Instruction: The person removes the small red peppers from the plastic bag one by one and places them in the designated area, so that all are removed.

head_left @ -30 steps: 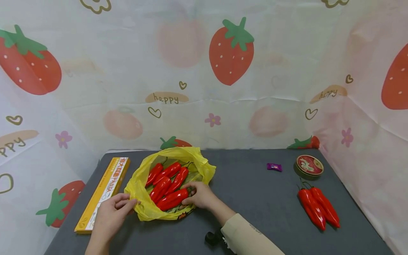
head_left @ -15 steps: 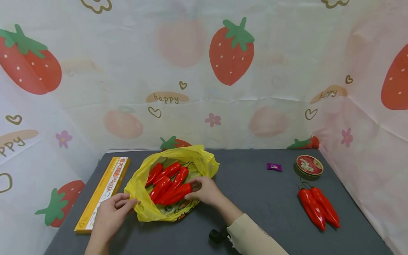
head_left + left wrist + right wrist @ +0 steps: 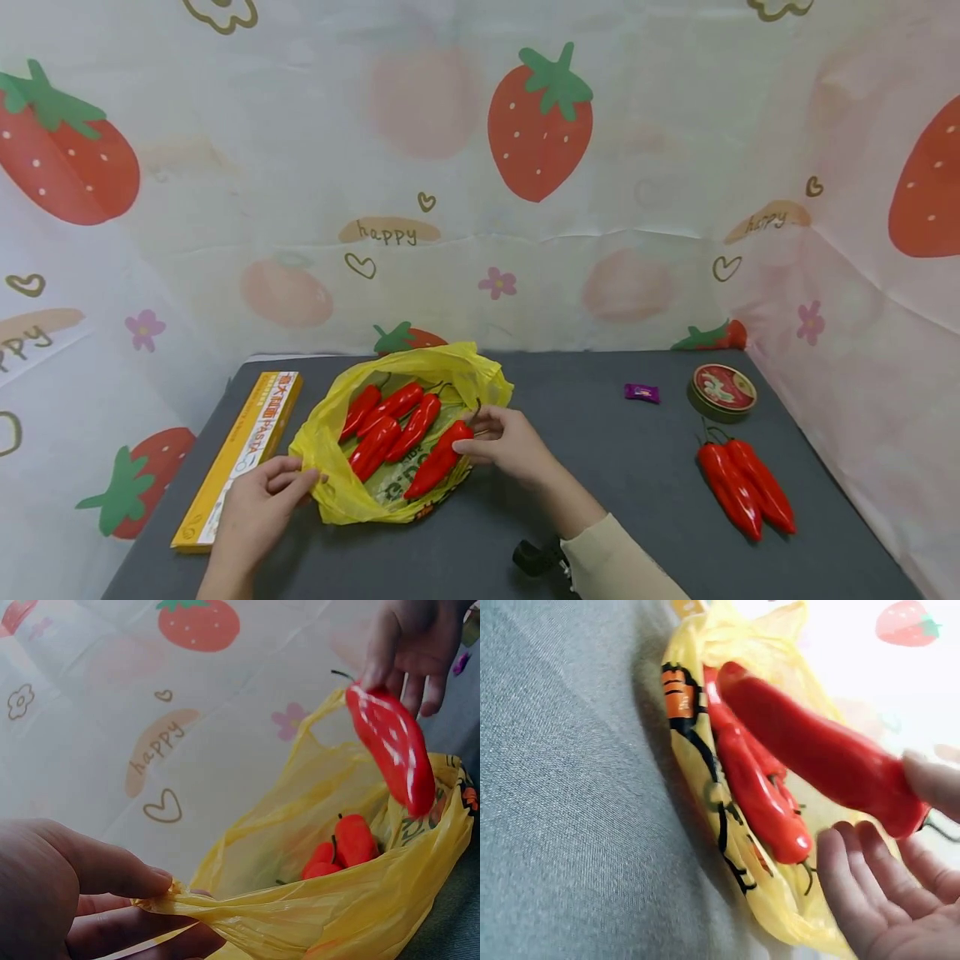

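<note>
Sheeting, pale and printed with red strawberries, hearts and the word "happy" (image 3: 652, 167), covers the walls I can see, and below it spreads a dark grey worktop (image 3: 592, 475). Left of the middle of that sits a crinkled yellow plastic bag (image 3: 330, 492), its mouth gaping toward me. Just beside it, along the worktop's left side, lies a long flat yellow-and-white box lettered "PASTA" (image 3: 243, 454). A beige sleeve (image 3: 618, 558) reaches in from the person's right side. The bare left hand (image 3: 258, 500) has the near left rim of the bag pinched between thumb and fingers. The right hand (image 3: 506, 442) is at the bag's right side, thumb and fingers gripping a glossy, tapering red pepper (image 3: 438, 462) by its stem end; the pepper slants tip-down within the bag's mouth, and I cannot tell whether the tip touches the plastic. Behind and left of it, four shiny red peppers with thin dark stems (image 3: 396, 402) lie close together inside the bag. Well apart, on the right of the worktop, two more red peppers (image 3: 731, 492) lie side by side. Just beyond their stems stands a round, red-topped tin (image 3: 722, 390), and near that, to its left, a tiny purple packet (image 3: 642, 392).
</note>
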Motion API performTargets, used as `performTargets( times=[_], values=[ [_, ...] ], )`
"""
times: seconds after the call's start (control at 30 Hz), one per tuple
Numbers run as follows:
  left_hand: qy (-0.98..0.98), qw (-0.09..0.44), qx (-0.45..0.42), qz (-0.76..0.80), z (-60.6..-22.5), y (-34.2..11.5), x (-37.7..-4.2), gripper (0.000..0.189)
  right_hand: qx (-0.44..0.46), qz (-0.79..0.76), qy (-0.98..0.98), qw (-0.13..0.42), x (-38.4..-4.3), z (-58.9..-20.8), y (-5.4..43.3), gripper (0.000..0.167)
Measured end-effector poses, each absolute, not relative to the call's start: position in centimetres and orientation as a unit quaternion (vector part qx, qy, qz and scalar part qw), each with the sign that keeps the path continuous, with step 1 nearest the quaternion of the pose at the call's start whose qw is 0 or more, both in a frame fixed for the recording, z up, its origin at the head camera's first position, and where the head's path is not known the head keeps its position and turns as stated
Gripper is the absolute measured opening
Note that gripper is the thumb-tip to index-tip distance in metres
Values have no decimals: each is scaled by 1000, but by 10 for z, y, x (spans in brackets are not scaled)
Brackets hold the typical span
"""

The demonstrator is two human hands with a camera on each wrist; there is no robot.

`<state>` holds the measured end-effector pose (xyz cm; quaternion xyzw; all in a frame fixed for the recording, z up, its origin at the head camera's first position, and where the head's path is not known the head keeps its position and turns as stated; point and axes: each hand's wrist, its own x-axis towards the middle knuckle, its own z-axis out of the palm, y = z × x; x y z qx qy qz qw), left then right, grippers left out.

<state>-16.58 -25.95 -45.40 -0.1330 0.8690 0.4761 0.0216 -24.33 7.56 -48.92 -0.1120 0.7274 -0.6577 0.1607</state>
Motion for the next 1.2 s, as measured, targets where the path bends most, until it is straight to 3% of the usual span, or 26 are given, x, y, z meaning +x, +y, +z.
performTargets(
  times=[0.17,0.73,1.2],
  values=[
    [868,21,-134,478,-453,-258,-165,39,-91,-709,679,168,-238,-488,91,56],
    [862,25,-142,486,-453,-259,-166,40,-38,-682,713,155,-217,-476,148,50],
    [856,25,-140,496,-453,-260,-165,41,6,-650,745,148,-201,-476,187,65]
  ],
)
